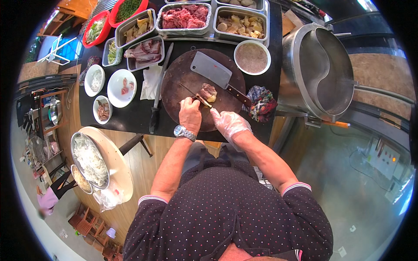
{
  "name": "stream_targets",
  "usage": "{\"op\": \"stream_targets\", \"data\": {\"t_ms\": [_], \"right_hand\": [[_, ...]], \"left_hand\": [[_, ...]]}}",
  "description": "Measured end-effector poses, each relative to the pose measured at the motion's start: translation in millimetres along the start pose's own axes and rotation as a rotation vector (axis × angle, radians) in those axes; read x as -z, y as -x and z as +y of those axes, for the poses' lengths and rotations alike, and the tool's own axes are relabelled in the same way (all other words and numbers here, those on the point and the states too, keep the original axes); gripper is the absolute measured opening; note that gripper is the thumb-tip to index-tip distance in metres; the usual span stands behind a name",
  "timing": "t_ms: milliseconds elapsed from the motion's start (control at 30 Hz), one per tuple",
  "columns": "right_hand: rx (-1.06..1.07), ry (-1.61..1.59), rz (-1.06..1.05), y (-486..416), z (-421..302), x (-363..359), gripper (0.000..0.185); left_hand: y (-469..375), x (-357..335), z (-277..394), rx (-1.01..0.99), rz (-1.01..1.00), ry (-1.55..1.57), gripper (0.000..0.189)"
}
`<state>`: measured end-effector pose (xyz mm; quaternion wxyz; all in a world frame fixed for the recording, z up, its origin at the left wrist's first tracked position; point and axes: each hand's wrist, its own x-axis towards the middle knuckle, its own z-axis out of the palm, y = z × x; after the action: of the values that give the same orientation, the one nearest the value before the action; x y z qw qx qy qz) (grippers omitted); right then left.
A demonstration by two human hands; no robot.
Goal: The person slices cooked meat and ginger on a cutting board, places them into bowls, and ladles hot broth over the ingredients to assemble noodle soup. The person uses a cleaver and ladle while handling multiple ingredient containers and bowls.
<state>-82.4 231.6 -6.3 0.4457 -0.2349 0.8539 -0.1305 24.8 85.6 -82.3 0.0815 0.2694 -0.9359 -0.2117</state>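
A round wooden chopping board (pixel 176 71) lies before me on the black table. My right hand (pixel 230 125), in a clear plastic glove, grips the near end of a thin knife (pixel 188 88) whose blade points to the far left. My bare left hand (pixel 190 114), with a metal watch at its wrist, rests fingers curled at the board's near part, left of the knife. Whether it pinches something is hidden. Just beyond the knife sits a chunk of cooked-looking meat (pixel 209 91). Behind that a cleaver (pixel 211 69) lies flat, its handle towards the right.
A sharpening steel (pixel 163 71) lies left of the board. Metal trays hold raw red meat (pixel 184 17) and pale slices (pixel 241 26). White bowls (pixel 121 100) stand left. A checked cloth (pixel 261 102) and a divided steel pot (pixel 302 42) are right. Noodles (pixel 89 160) occupy a side table.
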Motion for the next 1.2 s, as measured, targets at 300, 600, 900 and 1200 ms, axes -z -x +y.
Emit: {"op": "stream_targets", "data": {"t_ms": [300, 600, 900, 1200], "right_hand": [[-0.006, 0.066, -0.035, 11, 16, -4, 0.073], [-0.067, 0.064, -0.031, 16, 26, -14, 0.073], [-0.028, 0.003, 0.016, 1, 18, -21, 0.069], [0.03, 0.047, 0.162, -36, 13, -46, 0.072]], "left_hand": [[0, -2, -3, -0.007, 0.004, 0.023, 0.016], [3, -2, -2, -0.033, 0.043, 0.01, 0.013], [3, -4, -3, -0.014, 0.024, 0.032, 0.012], [5, -4, -4, -0.004, 0.016, 0.074, 0.018]]}}
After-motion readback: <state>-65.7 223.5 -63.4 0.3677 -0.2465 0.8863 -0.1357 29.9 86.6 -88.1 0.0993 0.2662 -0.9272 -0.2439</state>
